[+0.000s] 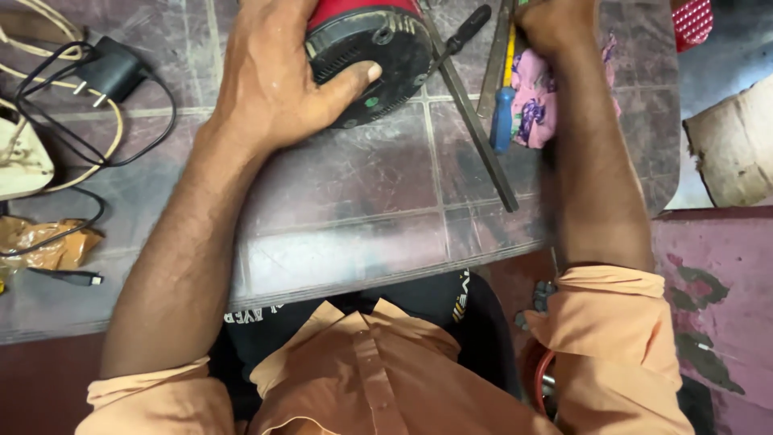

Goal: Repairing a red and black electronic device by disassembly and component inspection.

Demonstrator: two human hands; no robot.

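My left hand (278, 76) grips a round appliance body (378, 56) with a red shell and a black ribbed base, lying on its side on the grey tiled tabletop (346, 209); my thumb presses on the black base. At the top edge my right hand (555, 24) rests closed on a pink flowered cloth (531, 101); what it holds, if anything, is hidden. A black-handled screwdriver (463, 32) lies beside the appliance, and a blue-handled tool (503, 117) lies near the cloth.
A long flat metal bar (475, 129) runs diagonally across the tabletop. A black charger plug (109, 72) with cables, a cream object (20, 157) and a crumpled brown wrapper (48, 242) sit at the left. A cardboard piece (733, 145) lies at the right.
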